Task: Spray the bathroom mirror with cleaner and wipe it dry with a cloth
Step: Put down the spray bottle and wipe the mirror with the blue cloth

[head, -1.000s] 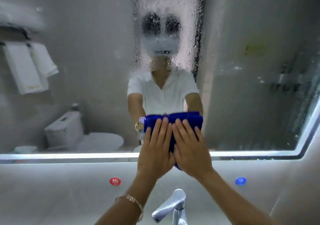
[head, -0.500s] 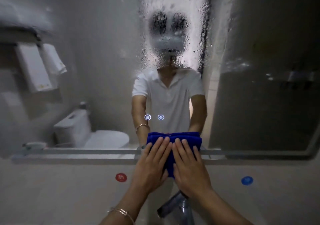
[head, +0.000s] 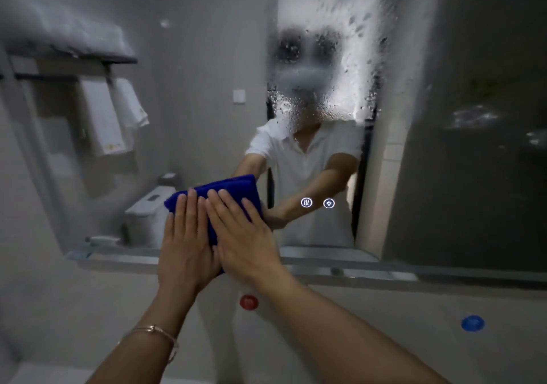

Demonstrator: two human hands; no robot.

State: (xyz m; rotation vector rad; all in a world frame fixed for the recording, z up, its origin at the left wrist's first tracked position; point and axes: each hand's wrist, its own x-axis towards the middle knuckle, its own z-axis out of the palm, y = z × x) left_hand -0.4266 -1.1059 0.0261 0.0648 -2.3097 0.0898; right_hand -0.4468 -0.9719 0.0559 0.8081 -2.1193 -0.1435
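Currently left hand [head: 185, 244] and right hand [head: 245, 235], fingers straight, press the blue cloth [head: 233, 186] against the mirror [head: 444, 176]; ungripped, it could slip, leaving droplets [head: 355, 43] streaked.

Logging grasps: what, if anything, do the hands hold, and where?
Nothing is gripped: left hand and right hand press flat, fingers straight, on the lower half of the blue cloth against the mirror.

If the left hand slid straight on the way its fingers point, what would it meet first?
The left hand rests on the blue cloth; past its edge, only bare mirror, apparently free.
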